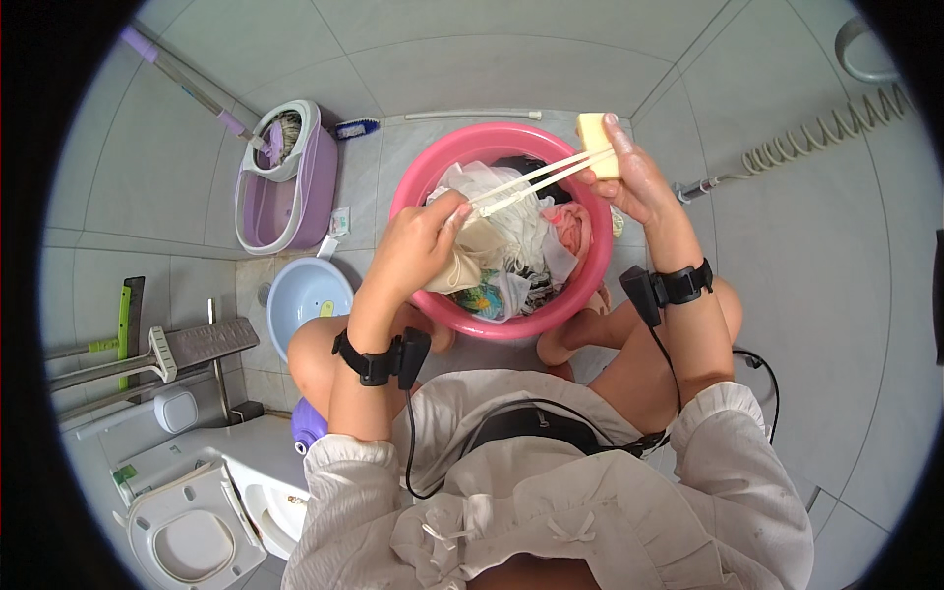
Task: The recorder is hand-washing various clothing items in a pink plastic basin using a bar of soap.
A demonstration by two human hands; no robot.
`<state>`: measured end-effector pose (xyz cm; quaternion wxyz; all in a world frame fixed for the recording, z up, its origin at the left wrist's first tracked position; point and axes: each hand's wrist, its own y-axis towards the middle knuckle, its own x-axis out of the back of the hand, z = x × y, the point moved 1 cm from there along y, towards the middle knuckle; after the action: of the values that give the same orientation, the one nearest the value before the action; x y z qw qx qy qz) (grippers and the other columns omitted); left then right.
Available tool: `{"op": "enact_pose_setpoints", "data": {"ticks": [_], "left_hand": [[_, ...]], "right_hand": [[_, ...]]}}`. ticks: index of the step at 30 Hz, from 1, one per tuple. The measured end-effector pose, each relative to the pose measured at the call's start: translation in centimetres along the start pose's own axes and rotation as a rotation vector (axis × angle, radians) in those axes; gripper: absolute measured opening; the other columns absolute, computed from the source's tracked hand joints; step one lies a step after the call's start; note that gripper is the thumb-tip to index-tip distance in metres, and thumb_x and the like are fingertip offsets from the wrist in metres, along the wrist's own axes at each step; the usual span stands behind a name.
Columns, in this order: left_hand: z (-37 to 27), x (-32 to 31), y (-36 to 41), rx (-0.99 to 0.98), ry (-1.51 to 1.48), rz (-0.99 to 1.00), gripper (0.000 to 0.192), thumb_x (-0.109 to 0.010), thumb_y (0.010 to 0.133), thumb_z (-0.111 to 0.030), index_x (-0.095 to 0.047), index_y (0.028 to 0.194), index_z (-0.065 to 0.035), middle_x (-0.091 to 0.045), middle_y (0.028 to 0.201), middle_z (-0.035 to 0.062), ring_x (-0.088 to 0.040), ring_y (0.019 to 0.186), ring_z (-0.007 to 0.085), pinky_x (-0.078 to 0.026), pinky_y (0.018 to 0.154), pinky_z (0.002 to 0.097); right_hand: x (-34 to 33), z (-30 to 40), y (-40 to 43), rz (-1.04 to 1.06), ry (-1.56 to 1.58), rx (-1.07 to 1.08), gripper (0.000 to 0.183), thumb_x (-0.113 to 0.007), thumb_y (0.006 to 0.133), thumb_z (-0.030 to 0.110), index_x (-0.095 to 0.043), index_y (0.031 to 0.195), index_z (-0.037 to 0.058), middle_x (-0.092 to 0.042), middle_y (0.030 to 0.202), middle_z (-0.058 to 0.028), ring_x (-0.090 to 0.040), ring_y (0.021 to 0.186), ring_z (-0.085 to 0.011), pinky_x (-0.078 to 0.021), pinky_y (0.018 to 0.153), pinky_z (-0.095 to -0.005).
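Over a pink plastic basin [501,329] my left hand [424,240] grips a cream garment [461,269] by its pale straps [542,177]. The straps stretch up to the right, across to my right hand [627,173]. That hand holds a pale yellow bar [599,140], which looks like soap, with the strap ends lying against it. Inside the basin are a white mesh cloth [509,243], a pink cloth [571,232], a dark cloth [527,166] and a colourful printed piece [483,295]. The lower part of the cream garment rests among them.
A purple mop bucket [317,192] with a mop stands at the left, beside a blue scrubbing brush [357,129]. A light blue basin [280,295] is near my left knee. A toilet [140,546] stands at the lower left, and a coiled hose [811,133] hangs at the right wall.
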<state>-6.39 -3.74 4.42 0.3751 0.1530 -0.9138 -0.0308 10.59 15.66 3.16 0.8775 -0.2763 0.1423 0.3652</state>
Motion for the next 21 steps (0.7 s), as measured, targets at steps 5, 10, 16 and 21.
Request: {"op": "enact_pose_setpoints", "data": {"ticks": [5,10,16,21], "left_hand": [[0.1,0.2,0.4,0.053,-0.006,-0.024,0.014,-0.048,0.083,-0.017,-0.054,0.082,-0.0037,-0.053,0.063,0.0199,-0.052,0.062,0.0381,-0.039,0.053,0.0421],[0.4,-1.6,0.6,-0.024,-0.040,0.186,0.014,-0.047,0.083,-0.015,-0.055,0.083,-0.0031,-0.055,0.068,0.0209,-0.053,0.067,0.0385,-0.041,0.059,0.0429],[0.0,-1.9,1.1,-0.008,-0.231,0.300,0.016,-0.047,0.083,-0.014,-0.056,0.088,-0.0028,-0.058,0.072,0.0177,-0.056,0.068,0.0342,-0.043,0.060,0.0376],[0.0,-2.0,1.0,-0.068,-0.304,0.246,0.017,-0.047,0.084,-0.015,-0.057,0.091,-0.0025,-0.058,0.073,0.0177,-0.057,0.068,0.0320,-0.043,0.061,0.0349]], "right_hand": [[1.0,0.7,0.2,-0.249,-0.189,0.155,0.041,-0.037,0.089,0.040,-0.040,0.110,0.0044,-0.051,0.070,-0.0087,-0.048,0.052,-0.0117,-0.0332,0.035,-0.0175],[-4.3,-4.2,-0.6,0.306,-0.618,0.456,0.041,-0.052,0.083,0.026,-0.038,0.116,0.0060,-0.052,0.091,-0.0064,-0.051,0.082,-0.0115,-0.0431,0.070,-0.0260],[-5.9,-6.2,-0.9,0.537,-0.748,0.526,0.049,-0.057,0.079,0.022,-0.036,0.119,0.0037,-0.049,0.103,-0.0077,-0.046,0.099,-0.0160,-0.0370,0.084,-0.0284],[-5.0,-7.0,-0.3,0.659,-0.811,0.504,0.045,-0.056,0.078,0.020,-0.038,0.116,0.0036,-0.052,0.097,-0.0093,-0.051,0.094,-0.0197,-0.0396,0.080,-0.0306]]}}
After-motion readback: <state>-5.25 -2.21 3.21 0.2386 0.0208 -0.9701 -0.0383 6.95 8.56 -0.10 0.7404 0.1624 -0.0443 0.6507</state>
